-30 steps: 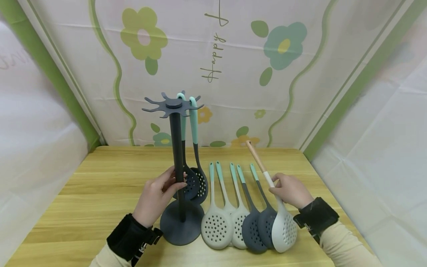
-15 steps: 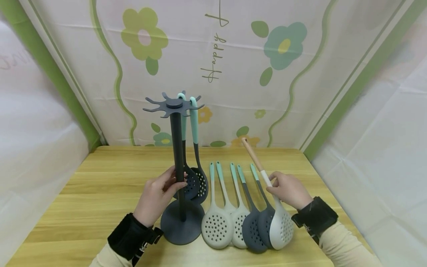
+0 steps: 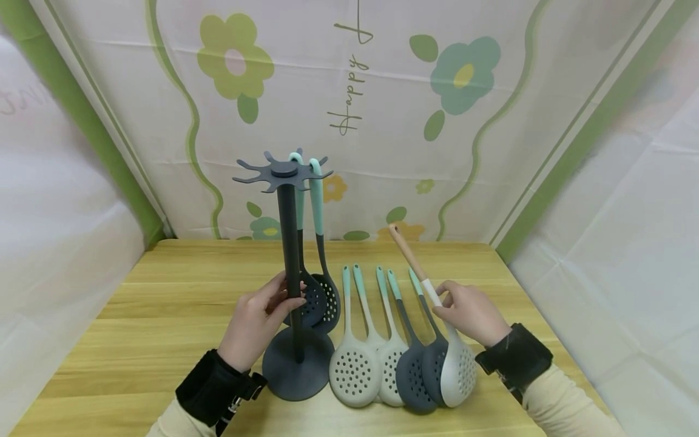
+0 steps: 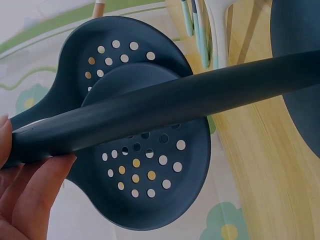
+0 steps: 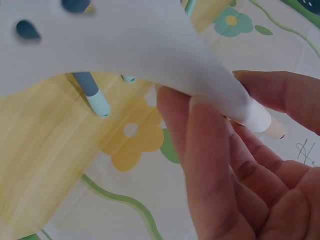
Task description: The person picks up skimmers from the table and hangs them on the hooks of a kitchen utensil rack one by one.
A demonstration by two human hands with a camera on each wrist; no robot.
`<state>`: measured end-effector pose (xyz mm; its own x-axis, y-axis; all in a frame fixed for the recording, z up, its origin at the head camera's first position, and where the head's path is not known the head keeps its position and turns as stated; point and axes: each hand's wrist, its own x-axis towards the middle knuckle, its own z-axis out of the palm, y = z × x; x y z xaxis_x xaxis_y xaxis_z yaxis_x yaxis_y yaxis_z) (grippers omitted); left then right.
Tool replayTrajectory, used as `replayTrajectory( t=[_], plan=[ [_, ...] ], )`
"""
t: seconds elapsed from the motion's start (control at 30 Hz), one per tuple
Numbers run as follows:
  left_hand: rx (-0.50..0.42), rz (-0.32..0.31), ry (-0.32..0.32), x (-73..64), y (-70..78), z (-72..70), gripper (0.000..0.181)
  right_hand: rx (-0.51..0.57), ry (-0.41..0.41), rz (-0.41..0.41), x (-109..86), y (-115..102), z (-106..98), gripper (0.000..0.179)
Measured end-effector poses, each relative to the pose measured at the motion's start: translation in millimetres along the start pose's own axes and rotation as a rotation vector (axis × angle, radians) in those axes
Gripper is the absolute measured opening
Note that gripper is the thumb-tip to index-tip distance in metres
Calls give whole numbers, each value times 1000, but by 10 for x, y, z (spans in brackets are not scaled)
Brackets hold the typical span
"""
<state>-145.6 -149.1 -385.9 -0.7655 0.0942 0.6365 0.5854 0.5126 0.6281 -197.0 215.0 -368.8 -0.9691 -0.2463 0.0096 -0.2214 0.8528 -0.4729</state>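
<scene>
My left hand grips the black post of an upright utensil stand, low on the shaft above its round base. Two dark skimmers with mint handles hang by hooked ends from the stand's far arms; in the left wrist view their perforated heads overlap behind the post. My right hand pinches a white skimmer at its neck between thumb and fingers. Its wooden handle points up and to the left, away from me. In the right wrist view the white neck lies between thumb and fingertips.
Right of the stand, a row of skimmers lies on the wooden table: pale grey ones on the left, dark ones on the right, all with mint handle ends. Flowered cloth hangs behind the table, with white cloth at both sides.
My right hand has shifted slightly left with the white skimmer, and its wooden handle end has swung left. The left hand and stand have stayed in place.
</scene>
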Motion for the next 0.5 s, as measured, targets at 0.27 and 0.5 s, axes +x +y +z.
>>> replayTrajectory(
  t=[0.27,0.5],
  plan=[
    [3,-31,-15,-1,5,-5,40,-7,-3,-11,-31,-36,-17,31],
    [6,-35,-16,-3,7,-2,40,-16,-1,-23,-56,-79,-37,31]
  ],
)
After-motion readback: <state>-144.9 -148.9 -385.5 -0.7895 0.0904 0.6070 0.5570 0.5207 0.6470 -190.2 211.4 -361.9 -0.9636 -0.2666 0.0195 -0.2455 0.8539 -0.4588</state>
